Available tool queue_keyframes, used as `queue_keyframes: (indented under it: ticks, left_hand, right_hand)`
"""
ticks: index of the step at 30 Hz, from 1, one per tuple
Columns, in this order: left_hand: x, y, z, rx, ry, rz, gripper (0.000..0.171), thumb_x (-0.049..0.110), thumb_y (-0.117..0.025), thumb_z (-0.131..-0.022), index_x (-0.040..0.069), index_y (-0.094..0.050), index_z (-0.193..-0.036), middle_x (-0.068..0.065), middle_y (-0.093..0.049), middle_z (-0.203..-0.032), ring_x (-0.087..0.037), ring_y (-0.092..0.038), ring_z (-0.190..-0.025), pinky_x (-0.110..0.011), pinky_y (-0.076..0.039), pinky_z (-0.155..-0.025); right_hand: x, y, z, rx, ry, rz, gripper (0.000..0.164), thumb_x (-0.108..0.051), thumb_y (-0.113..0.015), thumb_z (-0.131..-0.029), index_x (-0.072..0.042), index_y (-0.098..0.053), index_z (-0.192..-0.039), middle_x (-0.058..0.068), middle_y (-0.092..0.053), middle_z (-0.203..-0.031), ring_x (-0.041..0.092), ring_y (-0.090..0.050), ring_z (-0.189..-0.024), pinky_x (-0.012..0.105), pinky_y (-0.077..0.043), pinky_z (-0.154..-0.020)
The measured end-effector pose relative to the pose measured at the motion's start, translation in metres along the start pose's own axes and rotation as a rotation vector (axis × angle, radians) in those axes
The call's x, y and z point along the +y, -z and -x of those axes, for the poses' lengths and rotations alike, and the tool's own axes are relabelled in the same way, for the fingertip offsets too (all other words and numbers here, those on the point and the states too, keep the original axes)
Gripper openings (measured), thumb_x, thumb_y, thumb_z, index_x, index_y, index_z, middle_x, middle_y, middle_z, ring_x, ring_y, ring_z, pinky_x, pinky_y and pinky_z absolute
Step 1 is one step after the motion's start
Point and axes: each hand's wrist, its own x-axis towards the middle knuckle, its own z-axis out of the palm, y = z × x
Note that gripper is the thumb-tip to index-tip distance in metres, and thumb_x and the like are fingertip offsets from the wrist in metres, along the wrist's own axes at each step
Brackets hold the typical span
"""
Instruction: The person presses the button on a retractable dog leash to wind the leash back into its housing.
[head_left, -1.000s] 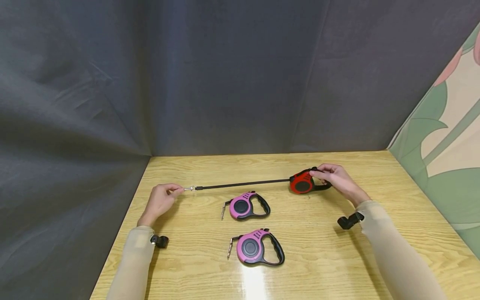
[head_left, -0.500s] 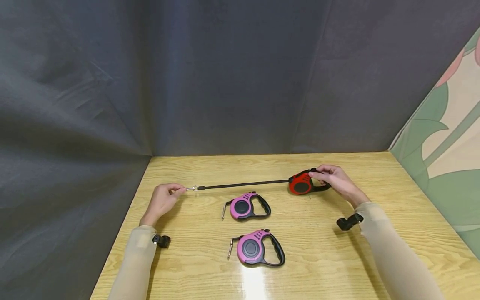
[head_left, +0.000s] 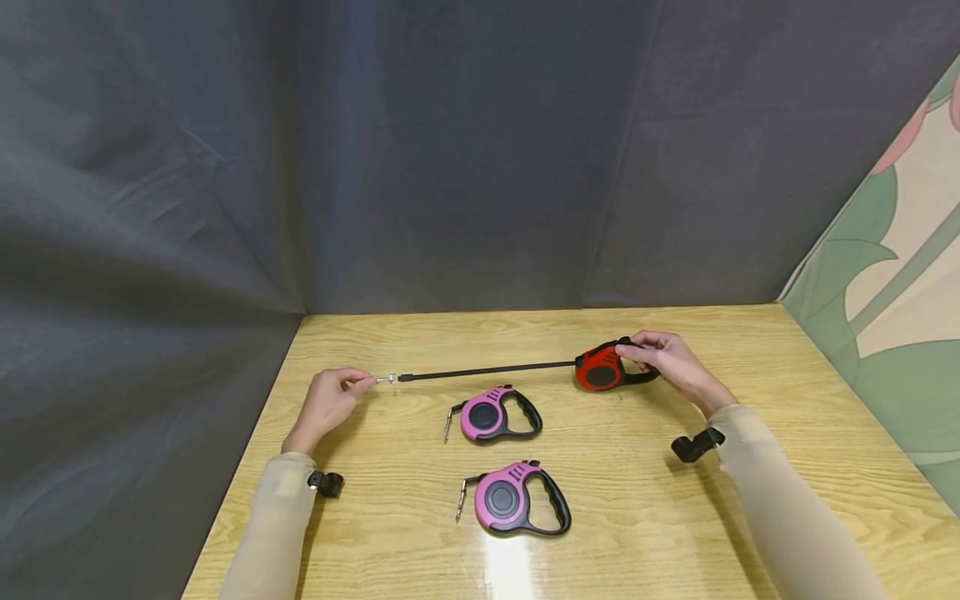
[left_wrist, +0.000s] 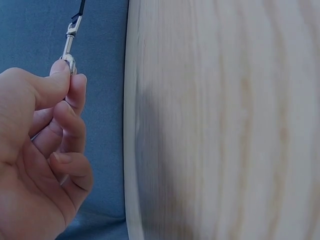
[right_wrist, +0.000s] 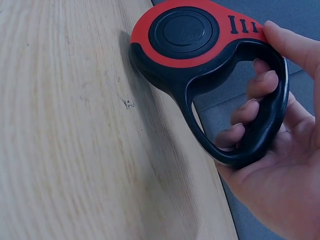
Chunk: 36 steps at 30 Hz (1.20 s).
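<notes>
A red and black retractable dog leash (head_left: 600,369) is held at the back right by my right hand (head_left: 670,364). In the right wrist view its black handle (right_wrist: 272,120) has several fingers curled through the loop, with the thumb near the top of the red casing (right_wrist: 200,55). My left hand (head_left: 330,402), at the left, pinches the silver snap hook (left_wrist: 69,47) between thumb and forefinger. The black strap (head_left: 487,369) runs nearly straight between the hook and the casing. Two pink and black retractable leashes, one nearer the middle (head_left: 483,415) and one in front (head_left: 501,498), lie below the strap.
The wooden table (head_left: 637,517) carries everything. Dark grey cloth (head_left: 480,167) hangs behind it and along the left side. A floral panel (head_left: 900,333) stands at the right. Both pink leashes have their metal hooks pointing left.
My left hand has shifted slightly to the right with the snap hook, and the red leash slightly to the left. The strap between them is a little shorter. The pink leashes stay in place.
</notes>
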Motion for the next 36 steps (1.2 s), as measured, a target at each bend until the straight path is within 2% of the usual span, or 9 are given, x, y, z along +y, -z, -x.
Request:
queue_keyframes:
  ticks: [12, 19, 26, 36]
  left_hand:
    - [0.001, -0.002, 0.000, 0.011, -0.005, 0.005, 0.017, 0.023, -0.073, -0.103, 0.010, -0.083, -0.107, -0.011, -0.081, -0.101, -0.018, -0.052, -0.065, -0.027, -0.042, -0.056]
    - [0.003, -0.005, 0.000, 0.004, -0.007, 0.006, 0.018, 0.023, -0.073, -0.104, 0.010, -0.083, -0.107, -0.011, -0.081, -0.100, -0.018, -0.051, -0.064, -0.027, -0.042, -0.055]
    - [0.004, -0.006, 0.000, 0.001, -0.008, 0.004, 0.018, 0.023, -0.072, -0.104, 0.009, -0.083, -0.108, -0.011, -0.081, -0.100, -0.017, -0.051, -0.062, -0.027, -0.041, -0.054]
    - [0.005, -0.007, 0.001, 0.001, -0.012, -0.006, 0.018, 0.023, -0.072, -0.104, 0.010, -0.083, -0.109, -0.010, -0.081, -0.103, -0.017, -0.053, -0.064, -0.027, -0.044, -0.056]
  right_hand:
    - [-0.002, -0.005, 0.000, -0.005, 0.008, 0.011, 0.019, -0.031, -0.075, -0.102, -0.013, -0.068, -0.099, -0.007, -0.057, -0.074, 0.016, -0.050, -0.076, 0.034, -0.035, -0.077]
    - [-0.003, -0.006, 0.000, -0.003, 0.015, 0.007, 0.022, -0.031, -0.075, -0.102, -0.011, -0.067, -0.098, -0.006, -0.057, -0.074, 0.016, -0.051, -0.076, 0.034, -0.035, -0.076]
    - [-0.004, -0.007, 0.001, -0.009, 0.015, -0.022, 0.018, -0.030, -0.076, -0.101, -0.015, -0.068, -0.095, -0.005, -0.058, -0.074, 0.017, -0.052, -0.075, 0.034, -0.037, -0.077]
    - [-0.007, -0.010, 0.001, -0.027, -0.003, -0.025, 0.022, -0.032, -0.076, -0.101, -0.011, -0.067, -0.098, -0.005, -0.058, -0.075, 0.017, -0.053, -0.075, 0.033, -0.039, -0.078]
